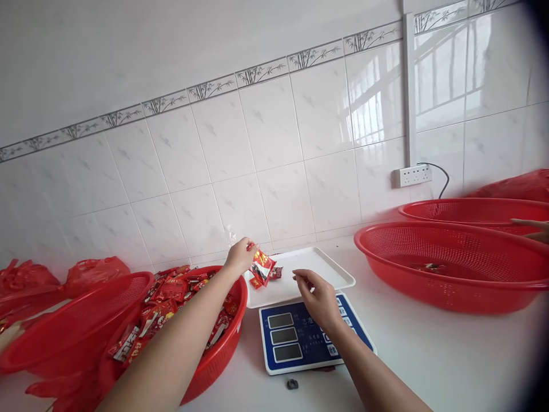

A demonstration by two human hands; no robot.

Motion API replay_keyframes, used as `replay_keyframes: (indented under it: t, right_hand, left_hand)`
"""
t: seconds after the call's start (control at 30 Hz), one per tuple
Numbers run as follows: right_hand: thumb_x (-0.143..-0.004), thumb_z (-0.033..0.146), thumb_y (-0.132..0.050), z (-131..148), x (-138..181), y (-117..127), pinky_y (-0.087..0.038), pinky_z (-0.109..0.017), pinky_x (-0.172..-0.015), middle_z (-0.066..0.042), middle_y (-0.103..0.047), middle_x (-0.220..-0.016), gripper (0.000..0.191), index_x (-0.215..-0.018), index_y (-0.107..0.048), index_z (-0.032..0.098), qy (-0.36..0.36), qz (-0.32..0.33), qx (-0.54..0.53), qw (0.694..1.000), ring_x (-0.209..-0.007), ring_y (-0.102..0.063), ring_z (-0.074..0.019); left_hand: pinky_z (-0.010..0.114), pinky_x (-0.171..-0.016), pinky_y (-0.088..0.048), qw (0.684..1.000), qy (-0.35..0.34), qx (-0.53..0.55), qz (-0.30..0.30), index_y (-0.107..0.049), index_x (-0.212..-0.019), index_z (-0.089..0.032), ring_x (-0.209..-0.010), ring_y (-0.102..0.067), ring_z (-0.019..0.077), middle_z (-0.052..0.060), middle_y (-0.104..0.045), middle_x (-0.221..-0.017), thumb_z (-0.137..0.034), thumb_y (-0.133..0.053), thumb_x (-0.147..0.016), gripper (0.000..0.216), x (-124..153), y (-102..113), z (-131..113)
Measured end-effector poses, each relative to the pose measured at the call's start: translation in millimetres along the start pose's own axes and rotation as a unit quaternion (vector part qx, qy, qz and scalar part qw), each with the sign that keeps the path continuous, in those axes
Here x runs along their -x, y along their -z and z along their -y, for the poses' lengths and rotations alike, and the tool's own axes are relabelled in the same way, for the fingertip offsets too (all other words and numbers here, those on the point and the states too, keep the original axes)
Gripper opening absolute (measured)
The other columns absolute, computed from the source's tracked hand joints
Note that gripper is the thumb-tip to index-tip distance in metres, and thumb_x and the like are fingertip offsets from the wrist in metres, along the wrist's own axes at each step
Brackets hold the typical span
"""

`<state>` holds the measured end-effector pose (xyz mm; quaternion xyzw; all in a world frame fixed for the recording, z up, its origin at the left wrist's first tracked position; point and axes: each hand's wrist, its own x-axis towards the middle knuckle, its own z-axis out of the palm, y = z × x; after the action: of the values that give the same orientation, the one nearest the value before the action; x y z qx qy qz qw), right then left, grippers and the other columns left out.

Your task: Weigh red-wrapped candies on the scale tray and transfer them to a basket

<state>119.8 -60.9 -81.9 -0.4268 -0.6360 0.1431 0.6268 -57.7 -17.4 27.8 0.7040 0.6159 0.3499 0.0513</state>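
My left hand [241,256] is closed on the top edge of a red snack packet [262,265] with yellow lettering, held over the left part of the white scale tray [317,269]. Smaller red packets [275,273] are beside and below it at the tray. My right hand [319,297] hovers above the scale [295,329], near the tray's front edge. Its fingertips are pinched together, and whether anything is between them cannot be made out. Under my left forearm stands a red basket [217,366] filled with red snack packets [169,292].
Red perforated baskets [446,294] stand at the right, a co-worker's hand [538,230] beside them. Another red basket [77,312] and red plastic bags [96,273] are at the left. A small dark object [292,384] lies before the scale. A power strip [414,175] hangs on the tiled wall.
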Motion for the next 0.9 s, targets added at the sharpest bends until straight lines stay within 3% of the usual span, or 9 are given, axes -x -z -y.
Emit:
replay_keyframes:
  t: [0.17,0.3,0.4,0.47,0.57,0.67,0.73,0.83,0.9]
  right_hand:
    - [-0.082,0.034,-0.042,0,-2,2,-0.047,-0.029,-0.061,-0.006,-0.069,-0.083,0.025,-0.089,-0.062,0.019,-0.008,-0.004,0.002,1.000,-0.066,-0.060,-0.0161]
    - [-0.083,0.034,-0.041,-1,-2,1,-0.047,-0.029,-0.060,-0.006,-0.068,-0.084,0.026,-0.090,-0.062,0.019,-0.002,0.006,0.022,1.000,-0.065,-0.059,-0.0156]
    - [-0.084,0.036,-0.041,0,-2,0,-0.047,-0.030,-0.061,-0.006,-0.068,-0.086,0.028,-0.091,-0.063,0.021,0.016,0.028,0.053,0.998,-0.068,-0.059,-0.0170]
    - [-0.084,0.038,-0.041,2,-1,0,-0.048,-0.030,-0.062,-0.006,-0.067,-0.088,0.029,-0.094,-0.063,0.021,0.023,0.044,0.063,0.997,-0.072,-0.060,-0.0179]
    - [-0.085,0.042,-0.041,5,1,0,-0.049,-0.030,-0.064,-0.007,-0.067,-0.095,0.038,-0.114,-0.053,0.022,0.014,0.054,0.032,0.998,-0.074,-0.060,-0.0170]
    - [-0.084,0.044,-0.044,6,3,-1,-0.050,-0.030,-0.066,-0.009,-0.063,-0.108,0.056,-0.133,-0.031,0.021,0.008,0.062,-0.035,0.997,-0.076,-0.061,-0.0159]
    - [-0.083,0.043,-0.046,5,3,-3,-0.050,-0.030,-0.065,-0.009,-0.064,-0.104,0.061,-0.136,-0.025,0.020,0.011,0.071,-0.070,0.995,-0.073,-0.061,-0.0150]
    - [-0.083,0.041,-0.046,1,4,-5,-0.048,-0.027,-0.060,-0.003,-0.065,-0.078,0.048,-0.126,-0.040,0.019,0.011,0.064,-0.078,0.995,-0.060,-0.057,-0.0130]
    - [-0.083,0.040,-0.046,-2,3,-6,-0.047,-0.026,-0.058,-0.001,-0.061,-0.069,0.035,-0.111,-0.052,0.020,0.002,0.034,-0.073,0.997,-0.057,-0.055,-0.0124]
  left_hand:
    - [0.024,-0.067,-0.039,0.999,0.033,-0.006,-0.018,-0.054,-0.085,-0.019,-0.076,-0.055,0.0150,0.002,-0.061,-0.081,-0.020,-0.037,-0.086,0.017,-6,-17,11]
    - [0.027,-0.083,-0.039,0.995,-0.008,0.014,-0.097,-0.052,-0.097,-0.019,-0.098,-0.053,0.0161,0.006,-0.059,-0.105,-0.011,-0.036,-0.084,0.022,-8,-7,17]
    - [0.028,-0.084,-0.040,0.991,-0.036,0.042,-0.123,-0.052,-0.101,-0.020,-0.097,-0.054,0.0161,0.006,-0.057,-0.107,-0.009,-0.037,-0.082,0.026,-6,1,15]
    - [0.027,-0.075,-0.044,0.992,-0.016,0.084,-0.090,-0.051,-0.103,-0.021,-0.084,-0.057,0.0151,0.004,-0.059,-0.097,-0.011,-0.038,-0.083,0.026,0,3,11]
    - [0.023,-0.058,-0.046,0.979,0.037,0.201,0.000,-0.048,-0.109,-0.022,-0.063,-0.056,0.0109,0.002,-0.059,-0.088,-0.016,-0.045,-0.082,0.028,13,0,2]
    - [0.021,-0.056,-0.047,0.947,0.019,0.308,0.087,-0.046,-0.111,-0.020,-0.062,-0.057,0.0095,0.003,-0.059,-0.088,-0.017,-0.052,-0.079,0.033,29,-7,-8]
    - [0.021,-0.056,-0.049,0.929,0.007,0.340,0.145,-0.046,-0.111,-0.019,-0.065,-0.059,0.0107,0.005,-0.060,-0.089,-0.017,-0.054,-0.078,0.034,36,-12,-12]
    - [0.025,-0.055,-0.050,0.917,0.011,0.344,0.202,-0.045,-0.113,-0.018,-0.067,-0.061,0.0134,0.008,-0.060,-0.096,-0.025,-0.053,-0.080,0.034,39,-20,-12]
    - [0.029,-0.061,-0.051,0.934,0.003,0.300,0.193,-0.046,-0.113,-0.018,-0.070,-0.062,0.0150,0.008,-0.061,-0.096,-0.031,-0.046,-0.085,0.031,38,-27,-5]
